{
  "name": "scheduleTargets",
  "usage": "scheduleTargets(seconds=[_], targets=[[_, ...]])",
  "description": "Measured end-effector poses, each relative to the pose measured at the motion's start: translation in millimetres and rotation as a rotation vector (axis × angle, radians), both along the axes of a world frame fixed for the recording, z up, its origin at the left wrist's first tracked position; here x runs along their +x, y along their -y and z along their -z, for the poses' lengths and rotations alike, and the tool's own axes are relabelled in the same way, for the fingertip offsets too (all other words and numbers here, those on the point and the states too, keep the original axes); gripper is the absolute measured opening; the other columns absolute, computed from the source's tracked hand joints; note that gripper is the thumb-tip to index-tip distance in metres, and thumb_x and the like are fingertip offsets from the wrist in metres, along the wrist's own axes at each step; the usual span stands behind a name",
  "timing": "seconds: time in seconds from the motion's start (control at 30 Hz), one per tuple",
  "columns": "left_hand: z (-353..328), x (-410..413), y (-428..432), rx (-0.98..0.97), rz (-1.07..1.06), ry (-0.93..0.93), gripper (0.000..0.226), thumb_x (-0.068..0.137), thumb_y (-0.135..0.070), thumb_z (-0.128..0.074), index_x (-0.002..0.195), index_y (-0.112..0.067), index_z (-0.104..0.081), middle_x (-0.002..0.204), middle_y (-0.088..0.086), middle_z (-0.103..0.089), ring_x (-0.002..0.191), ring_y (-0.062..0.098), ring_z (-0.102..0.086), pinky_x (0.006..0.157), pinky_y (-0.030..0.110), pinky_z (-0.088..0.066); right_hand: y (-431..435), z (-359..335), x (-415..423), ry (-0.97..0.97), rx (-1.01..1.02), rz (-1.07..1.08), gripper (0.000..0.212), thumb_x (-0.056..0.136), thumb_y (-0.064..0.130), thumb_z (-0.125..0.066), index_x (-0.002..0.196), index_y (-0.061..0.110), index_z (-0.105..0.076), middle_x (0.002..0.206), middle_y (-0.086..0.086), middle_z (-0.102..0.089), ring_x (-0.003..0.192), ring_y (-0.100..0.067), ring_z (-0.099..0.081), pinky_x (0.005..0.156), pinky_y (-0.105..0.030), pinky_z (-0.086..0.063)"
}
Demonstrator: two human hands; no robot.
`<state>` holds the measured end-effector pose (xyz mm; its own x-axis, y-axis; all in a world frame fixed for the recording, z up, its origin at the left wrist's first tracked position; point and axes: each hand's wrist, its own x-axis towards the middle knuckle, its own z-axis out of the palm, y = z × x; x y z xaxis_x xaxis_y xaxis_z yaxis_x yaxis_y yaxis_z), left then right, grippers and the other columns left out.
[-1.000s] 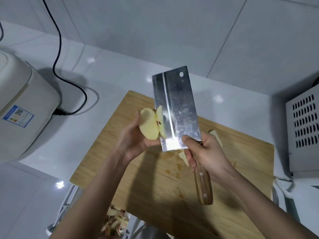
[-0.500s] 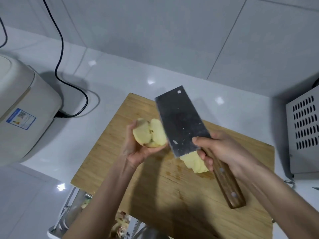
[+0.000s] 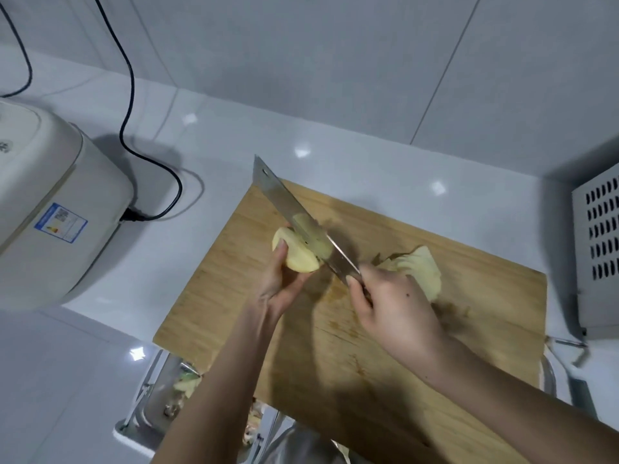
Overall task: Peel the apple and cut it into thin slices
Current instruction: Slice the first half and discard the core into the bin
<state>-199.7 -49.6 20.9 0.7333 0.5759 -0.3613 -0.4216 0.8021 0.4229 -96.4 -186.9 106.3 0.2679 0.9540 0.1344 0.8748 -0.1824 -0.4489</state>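
The cleaver (image 3: 290,212) is now turned edge-on, biting into the apple piece (image 3: 296,254). The left hand (image 3: 281,284) grips that piece and the right hand (image 3: 393,308) clasps the cleaver, over the cutting board (image 3: 485,329).

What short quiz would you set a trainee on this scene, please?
1. True or false: the knife lies flat on the board.
2. The left hand holds: A) an apple piece; B) a peeler; C) nothing.
3. Fill in: the right hand grips the ____.
Key: 1 false; 2 A; 3 knife.
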Motion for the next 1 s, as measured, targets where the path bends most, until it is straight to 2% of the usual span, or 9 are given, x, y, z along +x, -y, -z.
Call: scheduleTargets(seconds=[0.1, 0.2, 0.37, 0.5, 0.63, 0.7, 0.9, 1.0], targets=[[5.8, -0.4, 3.0, 0.113, 0.037, 0.077, 0.079, 0.041, -0.036, -0.095, 0.114, -0.018, -0.069, 0.127, 0.005, -0.061, 0.133, 0.026, -0.040, 0.114, 0.045, -0.026, 6.3, 6.0, -6.3, 0.122, -0.011, -0.020, 0.020, 0.068, 0.001, -0.076, 0.068, 0.008, -0.057, 0.042, 0.000, -0.047, 0.028, -0.019, -0.043, 0.030, -0.021, -0.026], [8.2, -1.6, 2.4, 0.152, 0.052, 0.134, 0.075, 0.045, -0.031, -0.094, 0.115, -0.020, -0.069, 0.130, 0.005, -0.058, 0.139, 0.027, -0.032, 0.117, 0.048, -0.017, 10.9, 10.9, -7.8, 0.226, -0.006, -0.022, 0.027, 0.055, -0.004, -0.080, 0.065, 0.007, -0.057, 0.041, -0.002, -0.043, 0.027, -0.021, -0.039, 0.034, -0.018, -0.022], [11.2, -1.6, -0.7, 0.229, 0.074, 0.186, 0.068, 0.052, -0.029, -0.092, 0.115, -0.022, -0.068, 0.131, 0.004, -0.058, 0.132, 0.027, -0.042, 0.114, 0.048, -0.024, 17.0, 14.9, -7.1, 0.256, 0.030, -0.037, 0.027, 0.052, -0.005, -0.079, 0.065, 0.006, -0.059, 0.043, -0.003, -0.046, 0.028, -0.021, -0.040, 0.027, -0.022, -0.033], [12.2, 2.1, -2.3, 0.163, 0.073, 0.263, 0.067, 0.057, -0.019, -0.089, 0.119, -0.018, -0.063, 0.132, 0.008, -0.055, 0.132, 0.029, -0.043, 0.112, 0.048, -0.029, 20.0, 12.8, -9.4, 0.260, 0.026, -0.033, 0.029, 0.049, -0.005, -0.081, 0.067, 0.006, -0.061, 0.044, -0.003, -0.047, 0.029, -0.020, -0.041, 0.030, -0.020, -0.030], [11.1, 5.1, -0.5, 0.184, 0.085, 0.290, 0.058, 0.060, -0.018, -0.088, 0.114, -0.019, -0.066, 0.133, 0.007, -0.054, 0.131, 0.027, -0.044, 0.114, 0.049, -0.023, 18.8, 12.7, -10.2, 0.265, 0.011, -0.024, 0.029, 0.051, -0.003, -0.082, 0.071, 0.007, -0.064, 0.044, -0.002, -0.048, 0.029, -0.018, -0.040, 0.031, -0.020, -0.028], [9.2, 6.0, 0.2, 0.166, 0.085, 0.316, 0.061, 0.058, -0.016, -0.089, 0.115, -0.017, -0.065, 0.131, 0.008, -0.055, 0.128, 0.027, -0.046, 0.112, 0.047, -0.028, 17.3, 13.3, -10.1, 0.260, 0.003, -0.019, 0.028, 0.052, -0.002, -0.082, 0.072, 0.006, -0.064, 0.044, -0.002, -0.049, 0.029, -0.017, -0.041, 0.031, -0.019, -0.029], [7.5, 6.0, 1.9, 0.165, 0.012, 0.228, 0.070, 0.051, -0.017, -0.093, 0.115, -0.015, -0.066, 0.129, 0.008, -0.059, 0.126, 0.027, -0.050, 0.105, 0.045, -0.041, 11.4, 13.7, -7.3, 0.262, -0.013, -0.019, 0.031, 0.048, -0.001, -0.084, 0.070, 0.007, -0.065, 0.041, -0.001, -0.048, 0.028, -0.015, -0.041, 0.030, -0.018, -0.029], [8.5, 1.4, 0.9, 0.172, 0.012, 0.203, 0.074, 0.051, -0.018, -0.093, 0.117, -0.013, -0.061, 0.129, 0.010, -0.058, 0.127, 0.029, -0.049, 0.106, 0.047, -0.038, 8.3, 12.4, -4.1, 0.246, -0.031, -0.035, 0.035, 0.041, -0.004, -0.084, 0.062, 0.008, -0.059, 0.038, 0.001, -0.044, 0.026, -0.016, -0.039, 0.029, -0.019, -0.025]])
